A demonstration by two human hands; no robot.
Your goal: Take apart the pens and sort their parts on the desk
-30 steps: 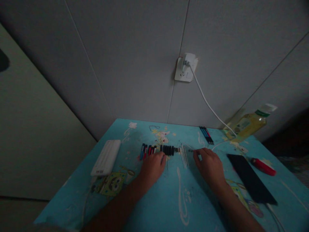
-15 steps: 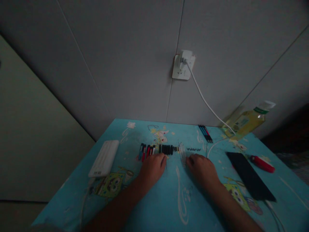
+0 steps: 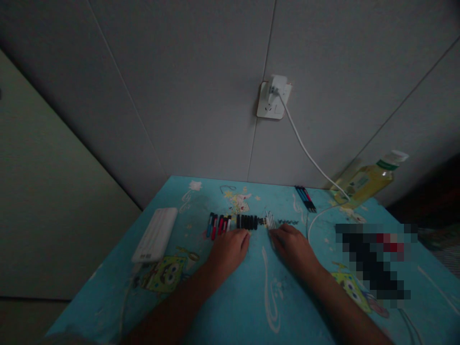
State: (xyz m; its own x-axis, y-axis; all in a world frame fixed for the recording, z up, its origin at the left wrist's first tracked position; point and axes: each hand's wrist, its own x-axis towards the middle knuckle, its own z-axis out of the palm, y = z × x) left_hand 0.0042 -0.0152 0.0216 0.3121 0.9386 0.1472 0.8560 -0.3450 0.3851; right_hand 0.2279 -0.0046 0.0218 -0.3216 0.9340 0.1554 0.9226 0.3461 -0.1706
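My left hand (image 3: pixel 230 247) rests with its fingers closed and pressed together; whatever they hold is hidden. Just beyond it lie coloured pen barrels (image 3: pixel 214 227) in blue, red and white, and a row of short black pieces (image 3: pixel 247 222). My right hand (image 3: pixel 293 245) is closed, its fingertips at the near ends of a bundle of slim silver pen refills (image 3: pixel 270 219). Those near ends are covered by the fingers. Behind that hand is a line of small dark springs (image 3: pixel 288 222). Tiny dark parts (image 3: pixel 261 221) sit between the black pieces and the refills.
On the left lies a white power strip or power bank (image 3: pixel 157 235) with a cable. Several pens (image 3: pixel 305 199) lie near the wall. A bottle of yellow liquid (image 3: pixel 370 182) stands back right. A white cable (image 3: pixel 302 143) runs from the wall socket (image 3: pixel 269 108). The right side has a pixelated patch.
My right hand has shifted left onto the near ends of the refills. My left hand has barely moved; a thin item seen at its fingertips no longer shows.
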